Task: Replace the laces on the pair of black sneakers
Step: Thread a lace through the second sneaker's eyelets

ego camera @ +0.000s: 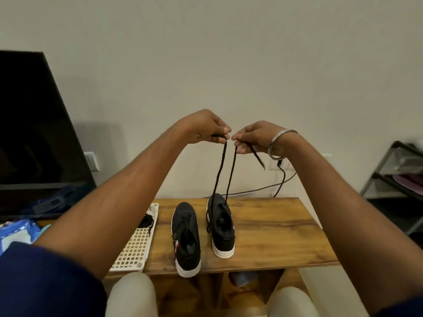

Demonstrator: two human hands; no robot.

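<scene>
Hands raised together, left hand (pixel 203 128) and right hand (pixel 254 138) each pinching black lace (pixel 219 170) ends.

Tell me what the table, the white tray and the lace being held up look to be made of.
Table: wood or wood-look laminate, brown grain streaks, matte to low sheen; which one is unclear.
White tray: likely moulded plastic, a regular square grid of holes, matte cream surface.
Lace: black woven fabric cord, hanging limp from the left hand and right hand.

Black sneakers (pixel 201 232) with white soles, black lace (pixel 219 172), white grid-patterned tray (pixel 137 245), brown wood-grain table (pixel 274 232).
</scene>
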